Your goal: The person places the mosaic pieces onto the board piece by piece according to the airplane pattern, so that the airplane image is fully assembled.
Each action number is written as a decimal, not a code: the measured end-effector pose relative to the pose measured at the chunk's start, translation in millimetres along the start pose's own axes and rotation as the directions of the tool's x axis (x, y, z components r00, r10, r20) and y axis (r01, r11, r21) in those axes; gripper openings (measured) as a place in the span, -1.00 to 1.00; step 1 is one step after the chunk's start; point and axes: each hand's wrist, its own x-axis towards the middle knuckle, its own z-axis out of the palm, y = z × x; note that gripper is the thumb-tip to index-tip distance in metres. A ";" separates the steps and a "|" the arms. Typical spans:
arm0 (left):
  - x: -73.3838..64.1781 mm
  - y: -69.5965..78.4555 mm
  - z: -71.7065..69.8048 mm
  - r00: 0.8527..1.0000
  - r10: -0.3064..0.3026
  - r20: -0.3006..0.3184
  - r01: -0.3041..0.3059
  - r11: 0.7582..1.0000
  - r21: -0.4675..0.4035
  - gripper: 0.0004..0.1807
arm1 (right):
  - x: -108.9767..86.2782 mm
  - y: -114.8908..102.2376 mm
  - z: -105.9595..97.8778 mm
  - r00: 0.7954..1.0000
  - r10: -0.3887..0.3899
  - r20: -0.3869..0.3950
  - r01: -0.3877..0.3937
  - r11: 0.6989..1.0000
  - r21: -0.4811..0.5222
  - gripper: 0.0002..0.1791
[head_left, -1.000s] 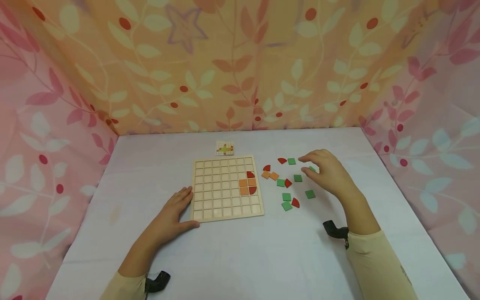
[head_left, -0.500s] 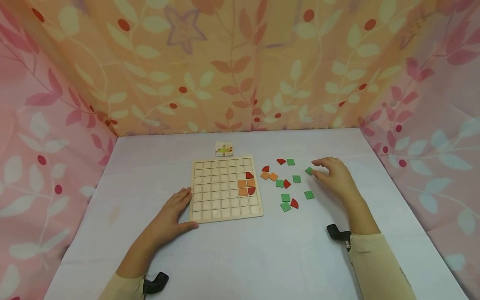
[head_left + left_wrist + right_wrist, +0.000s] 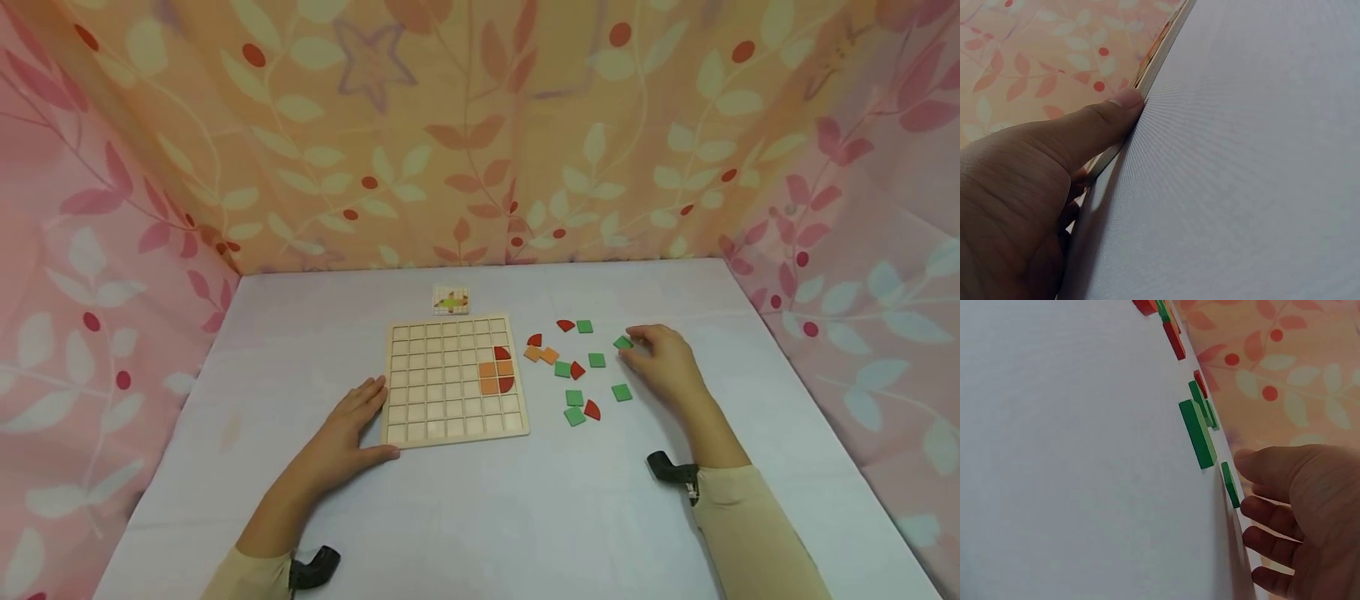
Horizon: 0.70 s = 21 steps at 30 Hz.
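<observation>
A pale wooden grid board lies on the white table. My left hand rests at its near left corner, fingers along the left edge and thumb against the front edge. The left wrist view shows the thumb touching the board's side. On the board's right part sit orange squares and two red quarter-circles. My right hand is at a green square tile, thumb and index finger apart on either side of it. In the right wrist view that green tile lies flat on the table beside the fingertips.
Several loose green squares, red quarter-circles and two orange squares lie right of the board. A small pattern card lies behind it. Patterned cloth walls border the table.
My right hand has moved right and toward me, uncovering the green tile, and its thumb and index finger have drawn closer around it. The left hand and the board have stayed in place.
</observation>
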 end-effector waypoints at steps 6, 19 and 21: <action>0.4 0.3 -0.9 1.000 -0.010 0.006 0.010 1.000 0.003 0.20 | 1.4 -1.6 6.2 1.000 -0.012 -0.023 0.011 0.998 -0.063 -0.41; 0.6 1.2 -1.4 1.000 0.003 0.001 -0.003 1.000 0.015 0.19 | 2.6 -1.5 12.5 0.998 -0.023 -0.059 0.017 0.995 -0.100 -0.58; 0.3 0.8 -0.7 1.000 0.002 0.004 -0.002 1.000 0.020 0.19 | 2.4 -2.0 12.3 0.998 -0.024 -0.060 0.018 0.995 -0.100 -0.61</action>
